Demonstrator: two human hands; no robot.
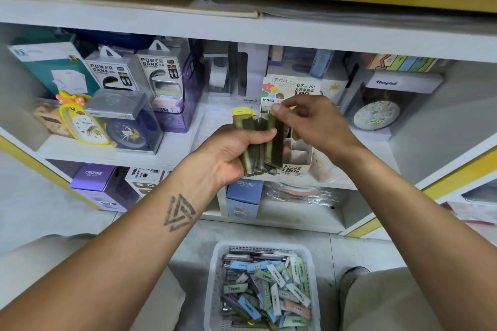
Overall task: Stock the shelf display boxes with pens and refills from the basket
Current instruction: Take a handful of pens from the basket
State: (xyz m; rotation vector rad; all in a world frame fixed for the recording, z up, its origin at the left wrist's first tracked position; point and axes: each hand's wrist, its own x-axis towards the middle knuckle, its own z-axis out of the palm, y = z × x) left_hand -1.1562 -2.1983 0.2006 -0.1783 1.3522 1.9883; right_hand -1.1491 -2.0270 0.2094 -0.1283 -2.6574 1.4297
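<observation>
A bunch of flat, dark lead-refill cases [254, 142] stands upright in the person's left hand [231, 154], whose fingers are clenched round them, in front of the middle shelf. The right hand [309, 121] pinches the top of one case [274, 140] at the bunch's 3 o'clock side. Just behind, toward 1 o'clock, sits the divided display box [295, 153]; what its compartments hold is unclear. At 6 o'clock, on the floor, a white basket [215, 277] is heaped with small pastel refill packs [269, 287]. At 9 o'clock on the shelf stand a yellow clock [80, 121] and power-bank boxes [158, 75].
</observation>
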